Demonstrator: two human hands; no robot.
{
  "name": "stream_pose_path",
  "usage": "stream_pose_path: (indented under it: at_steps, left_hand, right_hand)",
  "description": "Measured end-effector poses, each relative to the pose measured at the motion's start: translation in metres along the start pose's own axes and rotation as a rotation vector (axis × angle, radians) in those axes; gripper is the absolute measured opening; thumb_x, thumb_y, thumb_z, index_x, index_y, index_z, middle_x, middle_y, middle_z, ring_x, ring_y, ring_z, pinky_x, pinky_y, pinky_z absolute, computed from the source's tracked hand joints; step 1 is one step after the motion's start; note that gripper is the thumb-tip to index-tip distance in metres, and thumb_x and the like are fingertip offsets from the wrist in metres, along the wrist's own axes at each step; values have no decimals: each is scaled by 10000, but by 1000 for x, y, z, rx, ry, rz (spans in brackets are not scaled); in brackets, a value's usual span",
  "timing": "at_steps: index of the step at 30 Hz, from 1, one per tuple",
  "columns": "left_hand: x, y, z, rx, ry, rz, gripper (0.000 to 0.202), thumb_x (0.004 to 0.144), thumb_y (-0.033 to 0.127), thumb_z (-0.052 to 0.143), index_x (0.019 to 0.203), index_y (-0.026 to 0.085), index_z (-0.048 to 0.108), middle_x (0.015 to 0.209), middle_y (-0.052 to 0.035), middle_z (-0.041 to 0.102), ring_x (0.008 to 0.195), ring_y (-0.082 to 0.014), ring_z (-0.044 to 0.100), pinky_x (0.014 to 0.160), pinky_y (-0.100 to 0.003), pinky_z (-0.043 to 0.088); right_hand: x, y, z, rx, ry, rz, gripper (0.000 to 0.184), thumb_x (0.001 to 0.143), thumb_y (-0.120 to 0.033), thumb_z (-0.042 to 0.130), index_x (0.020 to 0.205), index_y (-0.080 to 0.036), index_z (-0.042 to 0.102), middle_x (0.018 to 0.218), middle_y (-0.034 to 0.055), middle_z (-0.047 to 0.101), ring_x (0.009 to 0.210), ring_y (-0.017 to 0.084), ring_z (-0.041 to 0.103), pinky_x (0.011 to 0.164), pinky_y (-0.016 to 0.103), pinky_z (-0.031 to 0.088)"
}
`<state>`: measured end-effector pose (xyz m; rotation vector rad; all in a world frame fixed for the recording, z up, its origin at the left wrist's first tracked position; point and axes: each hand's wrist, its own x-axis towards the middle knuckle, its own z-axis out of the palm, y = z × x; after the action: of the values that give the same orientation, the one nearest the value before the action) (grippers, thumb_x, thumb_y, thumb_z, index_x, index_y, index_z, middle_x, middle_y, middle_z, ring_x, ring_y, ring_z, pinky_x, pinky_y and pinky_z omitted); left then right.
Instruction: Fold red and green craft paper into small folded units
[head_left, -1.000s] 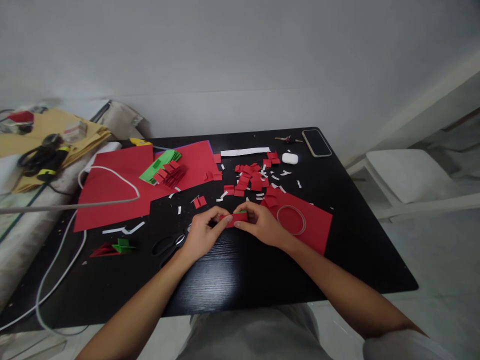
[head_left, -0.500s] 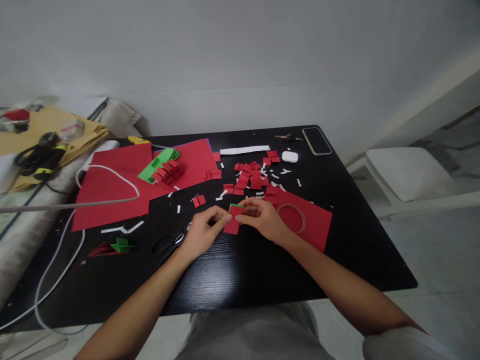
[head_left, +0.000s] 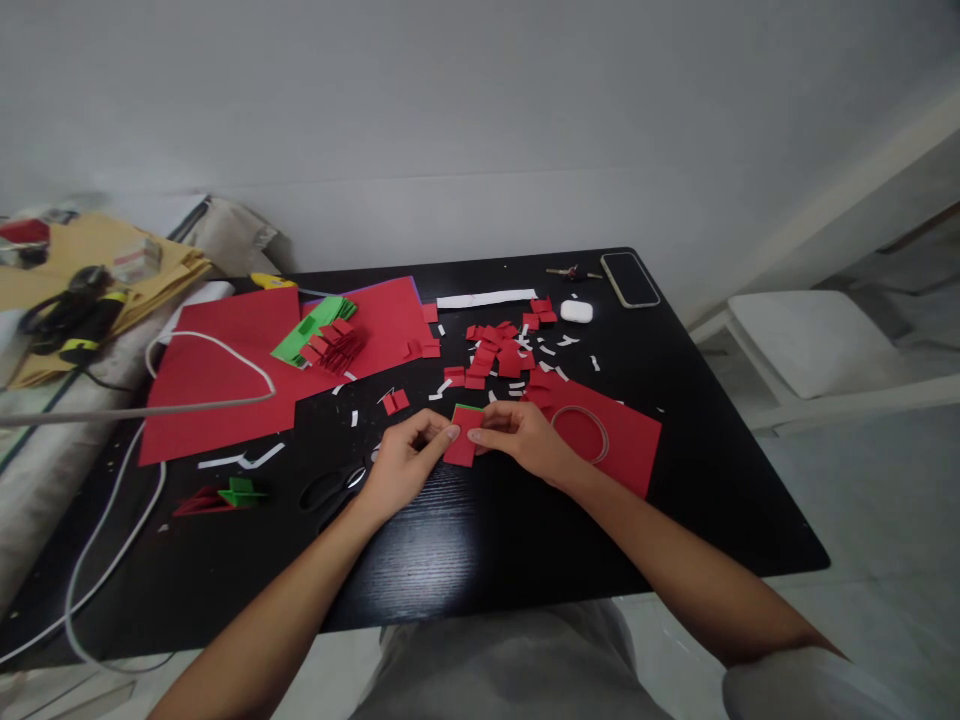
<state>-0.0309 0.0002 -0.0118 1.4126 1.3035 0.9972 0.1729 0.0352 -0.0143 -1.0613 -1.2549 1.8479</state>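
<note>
Between both hands is a small red paper piece (head_left: 463,445) with a green edge showing behind its top. My left hand (head_left: 409,460) pinches it from the left, thumb on the front. My right hand (head_left: 525,440) grips its right side, also thumb in front; the other fingers are partly hidden behind. Under my left wrist lie black-handled scissors (head_left: 330,487), their blades mostly covered. Just beyond the hands a heap of small folded red paper pieces (head_left: 487,350) is scattered among white paper scraps (head_left: 547,345). One folded red piece (head_left: 395,401) lies apart, near my left fingers.
Red sheets (head_left: 225,380) cover the table's left rear, with folded green paper (head_left: 311,325) on top. A white cable (head_left: 112,540) loops at left. A red sheet (head_left: 634,440) with a ring (head_left: 606,440), a white case (head_left: 577,312) and a phone (head_left: 630,280) lie right.
The view has shifted slightly, so everything sits a little further left. Both hands keep hold of the red paper piece, which shows slightly more of its front.
</note>
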Motion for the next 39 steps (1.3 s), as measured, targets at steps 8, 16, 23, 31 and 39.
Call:
stream_pose_path:
  at_steps: [8, 16, 23, 31, 39]
  left_hand:
    - [0, -1, 1, -31, -36, -33, 343, 884, 514, 742, 874, 172, 718, 735, 8, 689, 660, -127, 592, 659, -246, 490]
    - [0, 3, 2, -44, -31, -38, 393, 853, 558, 758, 820, 169, 713, 662, 20, 637, 598, -116, 529, 591, -240, 443]
    - [0, 4, 2, -41, -58, -34, 394, 876, 559, 725, 813, 171, 693, 653, 16, 611, 587, -118, 501, 581, -252, 404]
    - [0, 3, 2, -26, -70, -14, 362, 874, 516, 728, 779, 171, 668, 620, 35, 543, 581, -111, 465, 582, -245, 396]
    - [-1, 0, 4, -6, -82, -15, 344, 886, 502, 716, 802, 171, 674, 649, 27, 579, 601, -117, 498, 593, -245, 414]
  right_hand:
    - [-1, -1, 2, -52, -15, -59, 265, 798, -430, 834, 830, -179, 755, 777, 6, 742, 743, 162, 713, 785, 325, 595]
    - [-3, 1, 3, -105, -29, -57, 237, 801, -409, 805, 810, -187, 722, 723, -7, 706, 690, 155, 678, 718, 302, 552]
    - [-3, -3, 5, -107, -48, -78, 188, 802, -372, 792, 814, -195, 732, 721, -13, 709, 673, 146, 655, 683, 287, 524]
    - [-4, -1, 5, -115, -42, -76, 165, 791, -339, 786, 832, -191, 724, 708, -30, 681, 651, 129, 617, 656, 268, 479]
    - [-3, -1, 3, -173, -46, -47, 201, 808, -378, 784, 837, -188, 724, 728, -17, 693, 674, 143, 636, 658, 274, 487]
